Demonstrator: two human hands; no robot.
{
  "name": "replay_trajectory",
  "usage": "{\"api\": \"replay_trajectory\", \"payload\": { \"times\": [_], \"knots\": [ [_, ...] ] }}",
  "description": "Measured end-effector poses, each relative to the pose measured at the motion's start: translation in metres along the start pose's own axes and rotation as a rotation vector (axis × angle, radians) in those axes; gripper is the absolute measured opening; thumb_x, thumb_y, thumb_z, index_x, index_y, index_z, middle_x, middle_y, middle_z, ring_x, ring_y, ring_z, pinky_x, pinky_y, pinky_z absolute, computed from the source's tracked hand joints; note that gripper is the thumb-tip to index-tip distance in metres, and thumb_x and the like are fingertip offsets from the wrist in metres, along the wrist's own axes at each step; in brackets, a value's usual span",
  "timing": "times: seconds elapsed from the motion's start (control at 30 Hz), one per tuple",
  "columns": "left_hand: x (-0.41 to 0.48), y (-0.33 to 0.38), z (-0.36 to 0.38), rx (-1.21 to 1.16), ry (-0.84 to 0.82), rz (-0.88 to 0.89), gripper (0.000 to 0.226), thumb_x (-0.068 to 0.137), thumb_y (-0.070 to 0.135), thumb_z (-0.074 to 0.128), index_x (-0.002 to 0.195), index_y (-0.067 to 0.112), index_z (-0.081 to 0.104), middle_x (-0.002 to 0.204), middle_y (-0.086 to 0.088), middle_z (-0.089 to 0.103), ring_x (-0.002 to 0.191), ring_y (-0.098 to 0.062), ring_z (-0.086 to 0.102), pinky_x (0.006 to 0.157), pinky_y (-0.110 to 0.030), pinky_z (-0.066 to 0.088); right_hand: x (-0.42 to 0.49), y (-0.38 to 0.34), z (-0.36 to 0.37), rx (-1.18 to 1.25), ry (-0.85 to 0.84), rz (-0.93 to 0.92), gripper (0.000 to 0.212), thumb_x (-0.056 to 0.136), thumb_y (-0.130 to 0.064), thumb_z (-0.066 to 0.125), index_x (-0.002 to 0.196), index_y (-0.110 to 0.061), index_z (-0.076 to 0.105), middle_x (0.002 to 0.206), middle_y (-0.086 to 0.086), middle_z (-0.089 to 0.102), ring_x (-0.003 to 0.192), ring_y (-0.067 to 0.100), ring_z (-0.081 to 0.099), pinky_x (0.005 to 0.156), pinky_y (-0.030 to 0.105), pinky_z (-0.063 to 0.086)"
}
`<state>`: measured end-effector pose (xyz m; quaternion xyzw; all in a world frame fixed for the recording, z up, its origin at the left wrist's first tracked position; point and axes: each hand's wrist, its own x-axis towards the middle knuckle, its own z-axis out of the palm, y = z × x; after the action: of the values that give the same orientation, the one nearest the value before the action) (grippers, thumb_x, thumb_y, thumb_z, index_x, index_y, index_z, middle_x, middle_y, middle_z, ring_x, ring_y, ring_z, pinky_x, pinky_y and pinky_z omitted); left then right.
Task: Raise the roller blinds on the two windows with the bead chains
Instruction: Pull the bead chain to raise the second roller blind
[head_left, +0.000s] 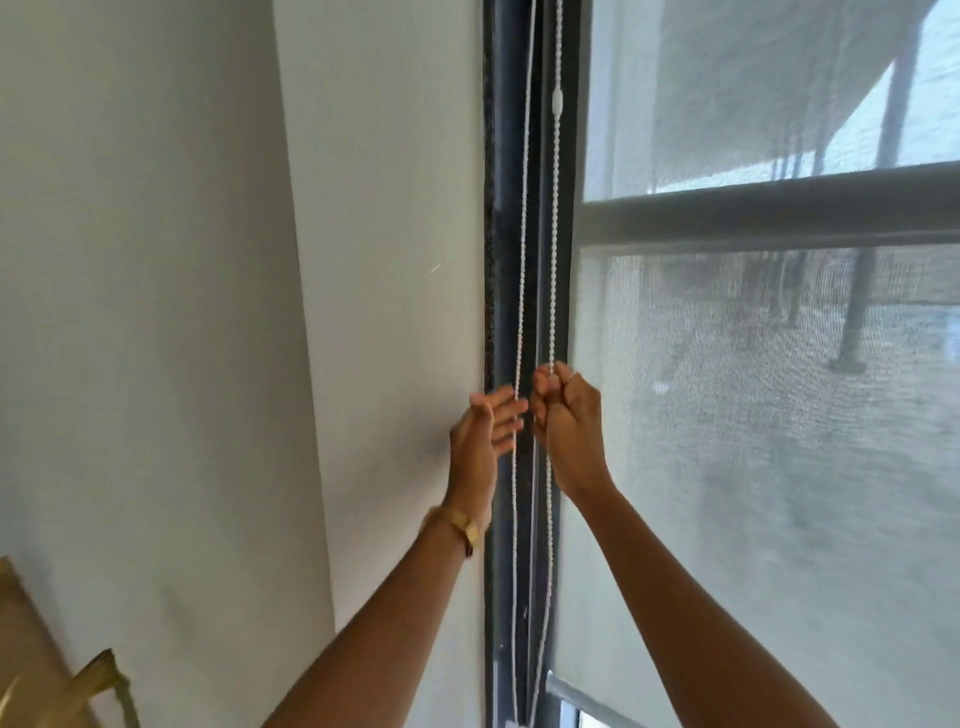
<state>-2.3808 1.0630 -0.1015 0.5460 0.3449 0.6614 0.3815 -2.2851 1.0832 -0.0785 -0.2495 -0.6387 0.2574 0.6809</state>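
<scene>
A white bead chain (555, 234) hangs as a loop of two strands beside the dark window frame (501, 260). My right hand (569, 415) is fisted around the right strand, which carries a small white connector (557, 101) higher up. My left hand (485, 436) has its fingers apart at the left strand (521, 260), touching it without a closed grip. A gold watch sits on my left wrist. The grey mesh roller blind (753, 467) covers the window; its bottom bar (587, 699) sits low, with a strip of glass showing beneath.
A white wall (208, 312) fills the left side, right up to the frame. A wooden and brass-coloured object (78, 686) pokes in at the bottom left corner. Through the mesh, a dark horizontal window bar (769, 213) crosses the pane.
</scene>
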Motion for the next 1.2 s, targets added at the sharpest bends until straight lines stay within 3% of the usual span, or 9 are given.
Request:
{"api": "replay_trajectory", "payload": {
  "times": [0.2,0.33,0.47,0.6,0.8,0.9,0.97,1.1,1.2],
  "knots": [
    [0.052,0.091,0.026,-0.021,-0.101,0.236,0.05,0.103,0.036,0.021,0.131,0.005,0.05,0.124,-0.016,0.063,0.096,-0.021,0.066,0.083,-0.031,0.055,-0.056,0.055,0.0,-0.059,0.014,0.081,0.024,0.083,-0.024,0.037,0.064,-0.011,0.042,0.06,0.01,0.036,0.056,0.022,0.031,0.05,0.031,0.025],
    [0.077,0.129,0.055,-0.113,-0.15,0.226,0.048,0.102,0.035,0.03,0.139,0.007,0.041,0.133,-0.013,0.058,0.097,-0.023,0.063,0.076,-0.033,0.056,-0.085,0.083,0.003,-0.059,0.012,0.176,0.037,0.087,0.008,0.037,0.062,-0.018,0.042,0.056,-0.005,0.037,0.052,0.005,0.033,0.049,0.017,0.027],
    [0.089,0.127,0.066,-0.139,-0.009,0.252,0.033,0.102,0.019,0.035,0.112,0.006,0.063,0.074,-0.001,0.06,0.046,-0.004,0.042,0.039,-0.016,0.034,-0.092,0.1,0.002,-0.099,-0.006,0.263,0.043,0.088,0.017,0.037,0.06,-0.016,0.042,0.051,-0.011,0.038,0.047,0.003,0.034,0.048,0.013,0.027],
    [0.095,0.114,0.066,-0.104,0.111,0.394,0.038,0.1,0.009,0.035,0.067,0.014,0.055,0.062,0.0,0.047,0.055,-0.01,0.039,0.053,-0.018,0.035,-0.081,0.099,-0.001,-0.018,-0.057,0.327,0.039,0.098,0.001,0.034,0.067,-0.015,0.051,0.053,-0.01,0.049,0.045,0.004,0.04,0.043,0.016,0.033],
    [0.083,0.065,0.04,0.096,0.162,0.411,0.039,0.094,0.008,0.037,0.059,0.022,0.046,0.057,0.004,0.042,0.054,-0.005,0.039,0.056,-0.019,0.035,-0.024,0.07,-0.009,0.142,-0.11,0.309,0.03,0.102,-0.014,0.032,0.121,-0.003,0.053,0.109,0.019,0.061,0.089,0.024,0.063,0.078,0.03,0.057],
    [0.065,0.032,0.025,0.109,0.165,0.321,0.041,0.095,0.002,0.038,0.059,0.02,0.045,0.059,0.004,0.044,0.052,0.0,0.041,0.057,-0.012,0.039,0.018,0.041,-0.016,0.165,-0.12,0.2,0.034,0.103,-0.015,0.03,0.127,-0.002,0.049,0.121,0.025,0.058,0.107,0.035,0.06,0.093,0.042,0.051],
    [0.053,0.011,0.02,0.117,0.149,0.277,0.043,0.095,0.002,0.038,0.058,0.023,0.044,0.058,0.004,0.043,0.053,-0.003,0.039,0.059,-0.02,0.038,0.039,0.02,-0.014,0.172,-0.14,0.144,0.033,0.103,-0.015,0.029,0.126,-0.004,0.05,0.119,0.02,0.059,0.112,0.032,0.059,0.096,0.039,0.051],
    [0.03,-0.033,0.02,0.189,0.141,0.209,0.039,0.093,0.01,0.044,0.057,0.022,0.047,0.057,0.001,0.045,0.057,-0.01,0.042,0.063,-0.03,0.039,0.072,-0.021,0.004,0.205,-0.145,0.016,0.039,0.103,-0.019,0.029,0.132,0.002,0.045,0.116,0.016,0.062,0.106,0.025,0.063,0.089,0.029,0.055],
    [0.016,-0.063,0.02,0.233,0.123,0.163,0.037,0.091,0.014,0.044,0.055,0.021,0.044,0.049,0.011,0.039,0.051,-0.008,0.035,0.058,-0.03,0.033,0.094,-0.047,0.019,0.217,-0.065,-0.115,0.042,0.102,-0.016,0.035,0.142,-0.006,0.034,0.106,0.01,0.064,0.074,0.012,0.065,0.068,0.024,0.058]
  ]
}}
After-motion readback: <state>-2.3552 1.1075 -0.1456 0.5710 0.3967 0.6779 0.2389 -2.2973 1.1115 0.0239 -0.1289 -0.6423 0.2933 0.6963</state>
